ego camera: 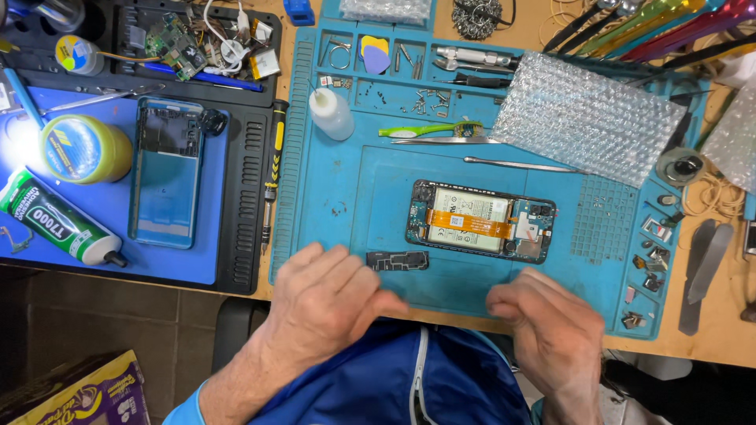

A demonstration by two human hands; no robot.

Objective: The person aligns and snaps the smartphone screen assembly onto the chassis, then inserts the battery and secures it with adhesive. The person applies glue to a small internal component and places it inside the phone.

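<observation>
- Both hands hovered at the near edge of the blue work mat [394,228]: my left hand [327,303] was loosely curled with the thumb pointing right, and my right hand [547,323] was loosely curled too, knuckles up.
- Neither hand held anything that I could make out; the fingertips of each were turned away from the camera.
- Just beyond my left hand lay a small dark cover plate [398,260], flat on the mat, close to the thumb but apart from it.
- Between and beyond my hands sat the opened phone [480,221], back off, lying lengthwise on the mat with its battery and an orange flex cable showing.
- Farther up the mat were a green-handled brush [429,130], tweezers [445,141] just below it, a thin metal probe [524,165] and a small white squeeze bottle [331,114].
- A sheet of bubble wrap [587,118] covered the mat's far right corner.
- Loose screws [425,101] lay in the mat's upper trays, and small parts sat in the compartments along its right edge.
- To my left, on a second blue pad, a phone frame [165,173] lay beside a yellow-green tub [83,148] and a tube of adhesive [59,228].
- My blue garment [394,378] filled the bottom of the view.
</observation>
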